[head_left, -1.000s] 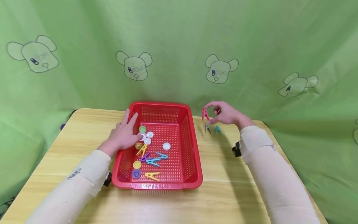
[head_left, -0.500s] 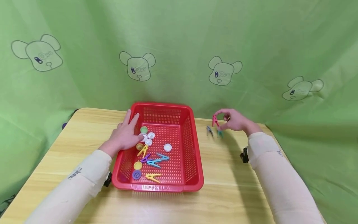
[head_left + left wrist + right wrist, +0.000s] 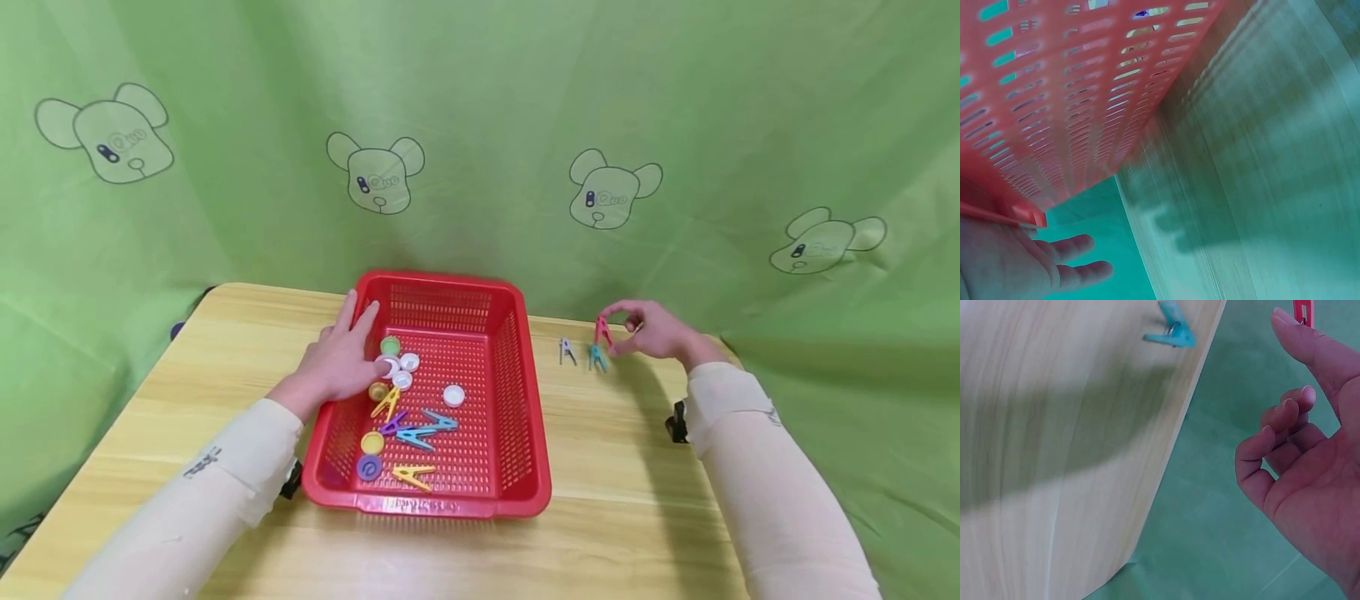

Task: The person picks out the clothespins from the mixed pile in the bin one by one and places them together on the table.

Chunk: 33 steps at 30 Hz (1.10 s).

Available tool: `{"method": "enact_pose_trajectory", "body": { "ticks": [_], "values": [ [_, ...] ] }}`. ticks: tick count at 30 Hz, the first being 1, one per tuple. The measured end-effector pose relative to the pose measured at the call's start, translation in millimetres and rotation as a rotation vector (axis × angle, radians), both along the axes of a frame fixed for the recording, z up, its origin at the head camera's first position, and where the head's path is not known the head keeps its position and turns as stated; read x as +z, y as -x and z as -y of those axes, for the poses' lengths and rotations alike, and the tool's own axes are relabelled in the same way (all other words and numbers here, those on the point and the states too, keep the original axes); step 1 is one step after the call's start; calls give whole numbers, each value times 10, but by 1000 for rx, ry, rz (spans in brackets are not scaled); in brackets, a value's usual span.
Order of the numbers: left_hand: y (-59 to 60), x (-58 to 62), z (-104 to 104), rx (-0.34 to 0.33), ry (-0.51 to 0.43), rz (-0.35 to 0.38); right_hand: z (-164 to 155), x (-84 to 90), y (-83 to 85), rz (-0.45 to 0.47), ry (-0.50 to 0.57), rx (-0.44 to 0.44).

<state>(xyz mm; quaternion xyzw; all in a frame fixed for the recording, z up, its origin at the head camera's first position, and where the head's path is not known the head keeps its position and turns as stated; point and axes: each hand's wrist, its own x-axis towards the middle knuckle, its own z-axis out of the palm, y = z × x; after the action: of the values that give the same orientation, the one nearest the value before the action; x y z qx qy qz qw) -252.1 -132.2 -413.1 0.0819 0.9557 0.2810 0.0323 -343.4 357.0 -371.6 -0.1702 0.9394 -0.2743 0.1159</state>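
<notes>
My right hand (image 3: 654, 332) pinches a pink clothespin (image 3: 603, 328) between thumb and index finger above the table's far right part. Its other fingers are curled loosely in the right wrist view, where only the lower end of that clothespin shows. Close below stands a teal clothespin (image 3: 597, 358), and left of it a grey clothespin (image 3: 567, 350). My left hand (image 3: 337, 362) rests over the left rim of a red plastic basket (image 3: 536, 450), fingers spread and straight, thumb over the inside. In the left wrist view two straight fingers (image 3: 1075, 275) show outside the basket wall.
Inside the basket lie several bottle caps, including a white cap (image 3: 453, 396) and a purple cap (image 3: 369, 467). Yellow, purple and blue clothespins lie there too, such as a yellow clothespin (image 3: 413, 476). A green curtain (image 3: 480, 100) hangs behind the wooden table (image 3: 600, 517).
My right hand has moved right with the pink clothespin, from above the grey clothespin to above the teal one. My left hand stays at the basket's rim. The head view shifts slightly.
</notes>
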Motion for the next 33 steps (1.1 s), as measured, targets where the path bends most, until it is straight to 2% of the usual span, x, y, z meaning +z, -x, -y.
{"method": "enact_pose_trajectory", "body": {
  "ticks": [17,24,33],
  "values": [
    [46,-29,-8,2,18,-16,-410,-293,67,65,-7,-65],
    [43,-48,-1,4,13,-8,-497,-383,41,100,9,-84],
    [49,-57,6,7,-6,-25,-589,-535,85,72,8,-74]
  ]
}}
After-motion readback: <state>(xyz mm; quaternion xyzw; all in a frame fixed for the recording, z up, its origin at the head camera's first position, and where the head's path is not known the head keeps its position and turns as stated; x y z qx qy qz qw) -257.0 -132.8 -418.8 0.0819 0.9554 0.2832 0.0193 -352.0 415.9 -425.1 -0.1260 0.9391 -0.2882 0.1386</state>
